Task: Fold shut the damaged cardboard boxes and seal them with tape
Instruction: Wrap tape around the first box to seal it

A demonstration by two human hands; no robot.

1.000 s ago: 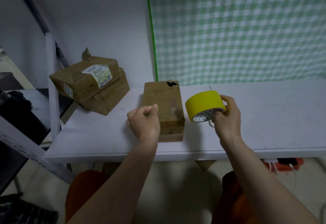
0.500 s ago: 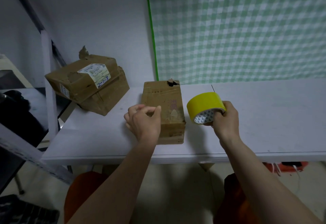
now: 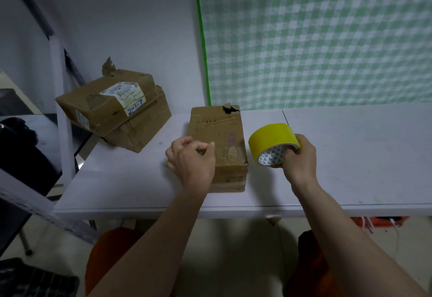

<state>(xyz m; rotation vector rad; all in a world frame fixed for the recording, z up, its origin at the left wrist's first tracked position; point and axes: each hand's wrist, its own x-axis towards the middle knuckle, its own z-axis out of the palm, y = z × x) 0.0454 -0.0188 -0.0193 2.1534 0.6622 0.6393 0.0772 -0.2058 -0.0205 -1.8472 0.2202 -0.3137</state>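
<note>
A white table (image 3: pixel 350 156) carries everything, and behind it hangs a green-and-white checked cloth (image 3: pixel 327 39) beside a bare wall. Well off to the left of the left hand (image 3: pixel 191 163), two worn cardboard boxes (image 3: pixel 112 112) sit stacked and tilted, the upper one overhanging the lower. The top box bears a white shipping label (image 3: pixel 122 92) whose print is too small to read, with "2-1-3" handwritten in blue below it, and a smaller barcode sticker on its side face. A torn scrap of cardboard sticks up at its far corner.

Directly under and just beyond the left hand lies the small box (image 3: pixel 219 130), flat on the table, its flaps closed, its top scuffed and peeled near the front right corner, and a torn bit at its far edge. Faint reddish printing on the top cannot be read. The left hand rests at the box's near left edge, fingers curled with the thumb meeting them; whether it pinches anything cannot be told.

Just right of the box, the right hand (image 3: pixel 299 158) grips a roll of yellow tape (image 3: pixel 272 139), fingers curled through its core, held just above the table. The core's inside shows a repeating triangle pattern.
</note>
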